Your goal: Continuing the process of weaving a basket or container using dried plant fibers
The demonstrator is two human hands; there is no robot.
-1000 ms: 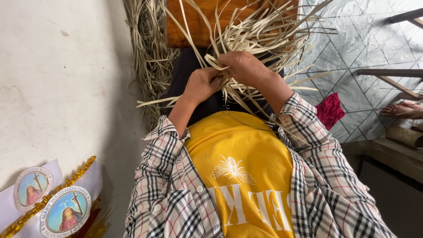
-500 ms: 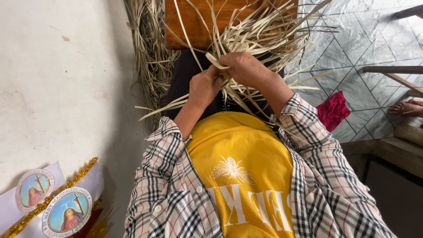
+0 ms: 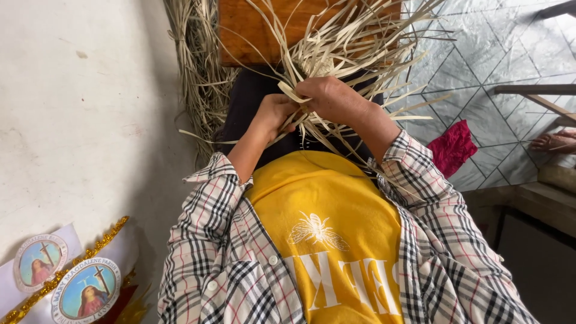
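Straw strips [image 3: 354,48]: pale, flat, dried strands fan out in a loose spray over your lap and reach across the wooden board ahead of you; the gathered ends meet right at your two hands.
Left hand [image 3: 273,114]: your fingers are curled in on the strands from below and from the left, pinching a few of them; one long strip runs out from under this hand toward the wall.
Right hand [image 3: 333,99]: it lies over the bunch with the knuckles up, fingers bent and clenched around the strands; a folded strip end pokes out at the thumb side, between this hand and the other.
Hands together: they touch, or nearly so, at the point where the strips cross; which strand goes over which is hidden under your fingers.
Wooden board [image 3: 252,33]: brown and flat, just beyond your knees, partly covered by the spread strips.
Loose bundle [image 3: 198,72]: more of the same dried strands lie in a long heap on the left, beside the board and against the pale wall.
Dark cloth [image 3: 252,102]: it covers your lap beneath the hands.
Clothing: a yellow shirt [image 3: 327,222] under an open checked overshirt [image 3: 222,252], sleeves pushed back off the forearms.
Red cloth [image 3: 453,147]: crumpled on the tiled floor [image 3: 498,54] to your right, well apart from the strips.
Far right: another person's bare foot [image 3: 555,142] rests at the frame edge.
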